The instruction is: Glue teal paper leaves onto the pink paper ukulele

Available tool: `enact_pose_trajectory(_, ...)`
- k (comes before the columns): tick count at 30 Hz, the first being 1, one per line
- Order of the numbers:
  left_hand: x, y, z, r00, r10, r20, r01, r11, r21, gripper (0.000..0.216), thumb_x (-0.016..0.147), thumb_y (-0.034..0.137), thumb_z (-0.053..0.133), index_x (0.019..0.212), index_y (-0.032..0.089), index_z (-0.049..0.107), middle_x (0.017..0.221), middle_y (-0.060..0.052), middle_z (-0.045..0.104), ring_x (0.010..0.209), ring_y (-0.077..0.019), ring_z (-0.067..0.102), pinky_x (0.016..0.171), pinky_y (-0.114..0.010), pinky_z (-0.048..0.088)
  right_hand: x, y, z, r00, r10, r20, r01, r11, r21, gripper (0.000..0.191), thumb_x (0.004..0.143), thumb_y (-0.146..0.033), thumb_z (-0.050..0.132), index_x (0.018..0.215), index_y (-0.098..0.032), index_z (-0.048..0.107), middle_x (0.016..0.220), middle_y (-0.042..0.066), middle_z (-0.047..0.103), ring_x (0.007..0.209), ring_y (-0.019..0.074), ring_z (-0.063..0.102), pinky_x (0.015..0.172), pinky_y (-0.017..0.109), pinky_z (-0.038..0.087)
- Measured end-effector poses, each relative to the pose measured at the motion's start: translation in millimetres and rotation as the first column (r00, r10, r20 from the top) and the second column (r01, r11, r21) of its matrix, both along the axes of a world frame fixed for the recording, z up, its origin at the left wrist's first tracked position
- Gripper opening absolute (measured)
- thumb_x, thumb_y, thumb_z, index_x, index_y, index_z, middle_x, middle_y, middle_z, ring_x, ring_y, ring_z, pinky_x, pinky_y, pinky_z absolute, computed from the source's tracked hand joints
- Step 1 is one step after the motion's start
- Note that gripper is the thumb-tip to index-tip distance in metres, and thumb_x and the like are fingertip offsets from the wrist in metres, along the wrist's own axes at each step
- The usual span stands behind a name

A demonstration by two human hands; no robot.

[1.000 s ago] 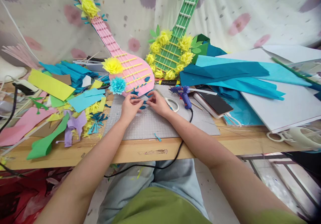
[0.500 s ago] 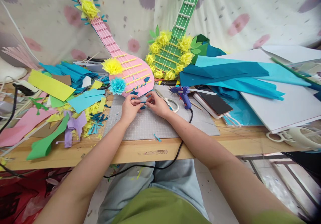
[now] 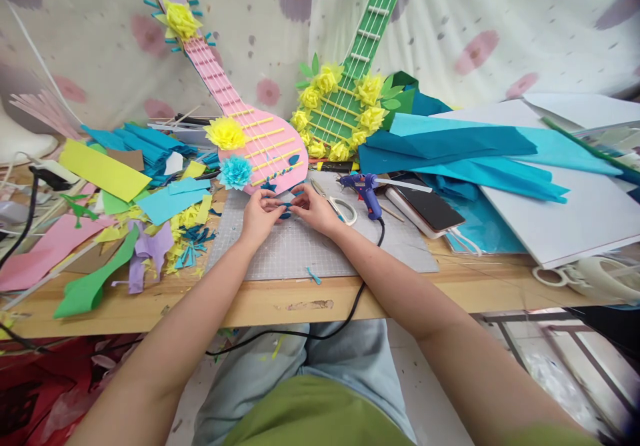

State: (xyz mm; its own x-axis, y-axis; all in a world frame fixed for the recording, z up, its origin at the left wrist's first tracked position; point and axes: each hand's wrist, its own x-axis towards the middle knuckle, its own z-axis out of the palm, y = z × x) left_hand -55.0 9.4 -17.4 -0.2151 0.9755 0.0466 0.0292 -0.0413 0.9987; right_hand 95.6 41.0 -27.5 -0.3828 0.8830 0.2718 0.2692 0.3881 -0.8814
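Observation:
My left hand (image 3: 261, 218) and my right hand (image 3: 316, 210) meet over the grey cutting mat (image 3: 270, 259). Between their fingertips they pinch a small dark blue paper piece (image 3: 286, 210), partly hidden by the fingers. Just beyond my hands leans a pink paper guitar (image 3: 273, 146) with strings, yellow bars, a yellow paper flower (image 3: 226, 133) and a light blue paper flower (image 3: 235, 173). Dark blue leaf shapes dot its lower edge. To the right of my right hand lie scissors (image 3: 345, 213) with white handles and a blue glue gun (image 3: 367, 195).
A green paper guitar (image 3: 345, 103) with yellow flowers stands at the back. Coloured paper scraps (image 3: 175, 199) cover the left side. Blue crepe paper (image 3: 450, 147), white sheets (image 3: 560, 213) and a phone (image 3: 430, 206) lie right. The glue gun's black cord (image 3: 360, 293) hangs over the table edge.
Both hands stay almost in place, with small finger movements around the dark blue paper piece. The whole view has shifted slightly; other things look unmoved.

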Motion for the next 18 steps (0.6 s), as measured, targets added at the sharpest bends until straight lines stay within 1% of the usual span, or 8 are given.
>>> enact_pose_trajectory(4, 1.3, -1.4, 1.1, 1.0, 0.004, 0.004, -0.004, 1.0, 0.006, 0.043, 0.053, 0.019, 0.074, 0.088, 0.018, 0.047, 0.072, 0.001, 0.066, 0.056, -0.0148, 0.065, 0.043, -0.022, 0.051, -0.7, 1.8, -1.9, 1.0, -0.007, -0.01, 0.006, 1.0, -0.019, 0.028, 0.074, -0.017, 0.058, 0.099, -0.023, 0.045, 0.076, -0.004, 0.063, 0.07, 0.0133, 0.062, 0.072, 0.03, 0.048)
enact_pose_trajectory(7, -0.5, -1.0, 0.5, 1.0, 0.016, -0.006, -0.016, 1.0, 0.025, 0.038, 0.057, 0.022, 0.072, 0.088, 0.018, 0.05, 0.071, 0.001, 0.065, 0.059, -0.0154, 0.065, 0.042, -0.022, 0.051, -0.4, 1.5, -0.5, 1.0, -0.027, 0.008, 0.028, 0.999, -0.025, 0.029, 0.074, -0.017, 0.058, 0.098, -0.022, 0.045, 0.074, -0.004, 0.062, 0.069, 0.0135, 0.062, 0.072, 0.03, 0.048)
enact_pose_trajectory(11, -7.0, -0.7, 3.8, 0.995, 0.095, -0.045, -0.09, 0.992, 0.091, 0.033, 0.061, 0.022, 0.069, 0.09, 0.017, 0.053, 0.073, -0.001, 0.066, 0.065, -0.0153, 0.066, 0.044, -0.021, 0.052, -0.7, -2.1, 3.1, 0.997, -0.049, 0.065, 0.051, 0.998, -0.038, 0.028, 0.074, -0.019, 0.06, 0.099, -0.022, 0.047, 0.074, -0.004, 0.063, 0.07, 0.014, 0.063, 0.073, 0.03, 0.049)
enact_pose_trajectory(14, -11.6, -1.8, 9.5, 0.986, 0.16, -0.049, -0.151, 0.977, 0.149, 0.034, 0.063, 0.02, 0.069, 0.094, 0.017, 0.054, 0.074, -0.002, 0.066, 0.066, -0.0141, 0.065, 0.048, -0.021, 0.052, -2.1, -4.9, 5.5, 0.991, -0.06, 0.12, 0.063, 0.998, -0.018, 0.025, 0.076, -0.018, 0.06, 0.098, -0.021, 0.05, 0.08, -0.001, 0.066, 0.074, 0.0136, 0.063, 0.076, 0.03, 0.049)
enact_pose_trajectory(18, -13.4, -4.1, 13.6, 0.986, 0.166, -0.031, -0.161, 0.979, 0.126, 0.039, 0.062, 0.018, 0.069, 0.097, 0.018, 0.052, 0.074, -0.001, 0.067, 0.065, -0.0137, 0.066, 0.05, -0.022, 0.053, 1.7, -5.6, 15.6, 0.97, -0.132, 0.203, 0.12, 0.99, 0.073, 0.016, 0.078, -0.016, 0.057, 0.094, -0.019, 0.056, 0.095, 0.005, 0.067, 0.081, 0.0144, 0.063, 0.077, 0.03, 0.048)
